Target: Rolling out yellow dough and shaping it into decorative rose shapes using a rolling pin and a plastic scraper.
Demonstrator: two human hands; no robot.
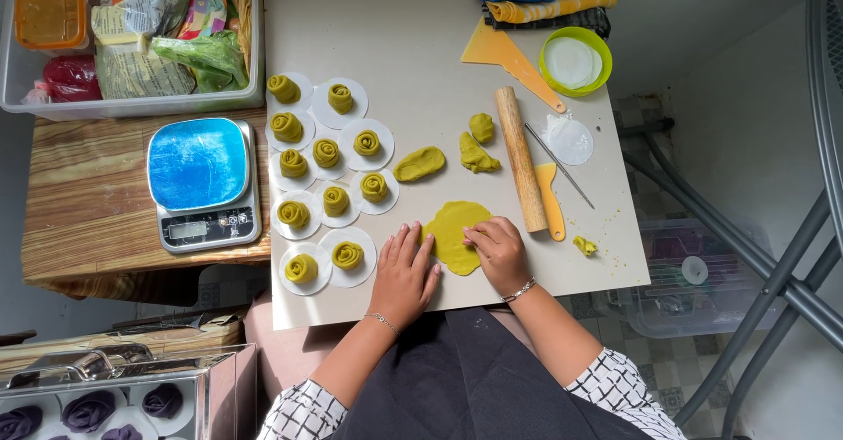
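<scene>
Yellow-green dough disc under spread left hand and pinching right hand; eleven dough rosettes nearby.

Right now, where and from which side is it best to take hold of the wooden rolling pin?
Probably grip the wooden rolling pin around its middle, from above. It lies flat on the board, nearly lengthwise away from the person. Come from its left side, since the yellow scraper lies against its right near end.

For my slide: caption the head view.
Both hands, left hand and right hand, press flat green dough beside rolled dough roses.
</scene>
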